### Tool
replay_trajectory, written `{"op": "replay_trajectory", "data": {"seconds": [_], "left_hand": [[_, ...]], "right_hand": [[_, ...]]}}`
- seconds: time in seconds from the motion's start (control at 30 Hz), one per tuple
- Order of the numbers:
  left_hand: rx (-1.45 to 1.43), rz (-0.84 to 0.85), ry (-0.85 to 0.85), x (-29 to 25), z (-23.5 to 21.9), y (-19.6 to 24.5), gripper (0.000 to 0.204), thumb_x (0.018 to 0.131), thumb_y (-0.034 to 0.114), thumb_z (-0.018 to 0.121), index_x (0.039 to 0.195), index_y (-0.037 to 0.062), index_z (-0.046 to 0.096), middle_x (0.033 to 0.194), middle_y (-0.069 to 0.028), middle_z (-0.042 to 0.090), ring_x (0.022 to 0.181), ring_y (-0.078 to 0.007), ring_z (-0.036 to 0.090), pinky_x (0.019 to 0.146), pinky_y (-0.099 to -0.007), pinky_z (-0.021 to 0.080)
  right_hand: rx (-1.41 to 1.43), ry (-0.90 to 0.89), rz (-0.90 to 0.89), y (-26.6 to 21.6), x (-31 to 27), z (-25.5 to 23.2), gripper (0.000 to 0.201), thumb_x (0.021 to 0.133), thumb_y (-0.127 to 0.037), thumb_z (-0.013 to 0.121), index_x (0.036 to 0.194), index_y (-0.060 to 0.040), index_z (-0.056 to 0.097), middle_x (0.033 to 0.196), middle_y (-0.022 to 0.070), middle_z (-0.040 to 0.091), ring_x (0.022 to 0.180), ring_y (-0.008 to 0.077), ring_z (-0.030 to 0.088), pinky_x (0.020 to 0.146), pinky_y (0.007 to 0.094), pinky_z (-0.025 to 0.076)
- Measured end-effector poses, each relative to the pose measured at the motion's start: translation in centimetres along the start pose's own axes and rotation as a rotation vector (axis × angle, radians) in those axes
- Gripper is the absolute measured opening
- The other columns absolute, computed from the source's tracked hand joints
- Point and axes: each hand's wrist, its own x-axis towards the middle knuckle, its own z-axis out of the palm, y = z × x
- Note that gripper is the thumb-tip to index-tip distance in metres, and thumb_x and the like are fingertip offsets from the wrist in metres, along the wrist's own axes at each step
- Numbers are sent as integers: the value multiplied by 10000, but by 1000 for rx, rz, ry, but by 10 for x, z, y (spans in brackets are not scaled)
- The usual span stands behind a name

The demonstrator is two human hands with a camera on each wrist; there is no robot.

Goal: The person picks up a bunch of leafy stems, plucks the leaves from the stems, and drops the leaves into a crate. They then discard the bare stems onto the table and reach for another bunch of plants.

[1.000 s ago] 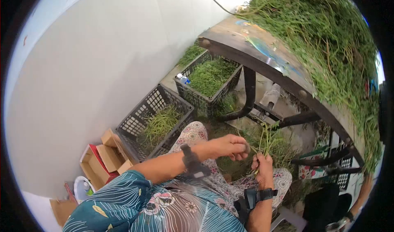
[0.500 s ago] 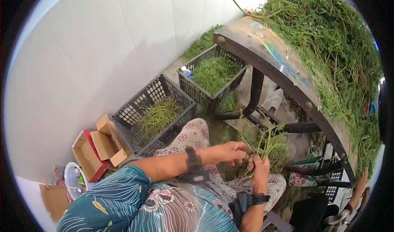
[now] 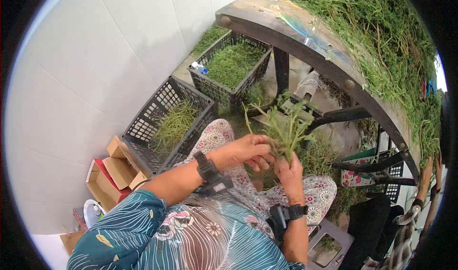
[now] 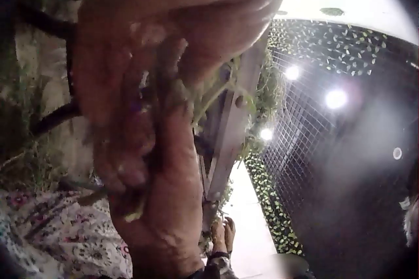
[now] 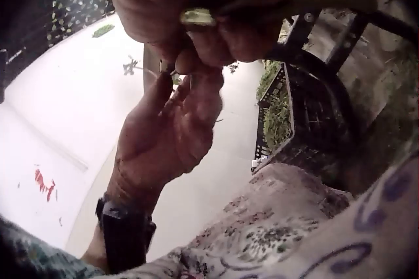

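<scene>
My right hand (image 3: pixel 289 174) grips a small bunch of leafy green stems (image 3: pixel 286 134) in front of my knees, leaves fanning upward. A pale cut stem end (image 5: pixel 198 17) pokes out of that fist in the right wrist view. Beside it, my left hand (image 3: pixel 250 151) has its thumb and fingers bent together at the side of the bunch, pinching a thin stem. In the left wrist view, the left hand (image 4: pixel 190 4) fills the top, and the right hand (image 4: pixel 160 194) comes up from below. The fingers partly hide the stems between them.
A table (image 3: pixel 286 33) heaped with greens (image 3: pixel 362 26) stands at the upper right. On the floor are a black crate of bare stems (image 3: pixel 167 98), a crate of leaves (image 3: pixel 234 86) with a bottle (image 3: pixel 199 68), and cardboard boxes (image 3: pixel 107 179). Another person's arm (image 3: pixel 424 181) reaches in at right.
Both hands have moved up and slightly left with the bunch, which now spreads upright above the right fist. The head view has shifted, and the other person's arms show more at the right.
</scene>
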Motion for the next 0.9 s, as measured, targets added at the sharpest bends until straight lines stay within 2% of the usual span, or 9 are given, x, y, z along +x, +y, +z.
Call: {"op": "replay_trajectory", "data": {"seconds": [0.1,0.2,0.33,0.43,0.53,0.63,0.7,0.8,0.9], "left_hand": [[-7,-20,19,-6,-11,11,464,866,252,500,1238,0,383,929,-127,617,756,-161,619,575,-241,494],[-43,112,149,1,-21,7,413,861,236,514,1191,4,421,902,-102,616,713,-139,604,570,-230,489],[12,171,313,3,-11,21,280,839,193,559,1060,27,513,863,-39,609,688,-109,584,578,-217,482],[73,190,316,5,-11,23,199,827,183,580,935,17,563,848,-11,606,696,-101,579,564,-228,467],[654,410,335,6,-21,21,155,794,157,602,848,14,579,776,-64,618,636,-166,581,553,-285,458],[1159,412,404,-13,-13,34,135,750,128,593,829,20,576,730,-153,600,625,-282,575,572,-363,453],[1261,457,433,-15,-21,26,136,726,117,578,831,31,574,718,-184,577,640,-335,559,587,-395,451],[1401,472,420,-11,-35,12,133,715,114,554,823,37,565,696,-182,578,670,-373,563,599,-437,445],[1533,374,384,-7,-40,7,131,723,112,544,830,40,565,684,-187,574,667,-382,560,599,-443,445]], "right_hand": [[-61,5,-7,13,5,-12,260,861,-225,496,1010,-13,521,683,3,491,576,78,438,511,220,368],[-116,-4,0,7,3,-12,256,845,-196,495,1000,5,531,707,28,521,609,104,484,561,247,412],[-138,-31,34,11,5,-9,243,839,-172,498,994,11,533,712,36,533,618,118,502,585,256,428],[-136,-46,51,12,6,-10,242,832,-160,499,999,10,539,703,41,541,613,126,510,589,259,430],[-179,-25,22,15,5,-14,249,825,-158,500,998,15,542,686,41,541,606,124,510,583,258,428],[-204,9,43,21,8,-22,243,821,-149,500,993,18,543,674,33,535,601,113,500,571,252,421],[-156,35,99,18,9,-22,238,826,-148,500,997,12,542,668,12,520,586,94,476,550,242,404],[-96,15,63,29,11,-25,201,879,-191,499,1009,-39,518,630,-12,508,489,41,409,424,190,306],[-110,-22,120,18,8,-22,226,840,-159,489,1001,-8,537,658,-11,497,594,80,452,544,233,383]]}}
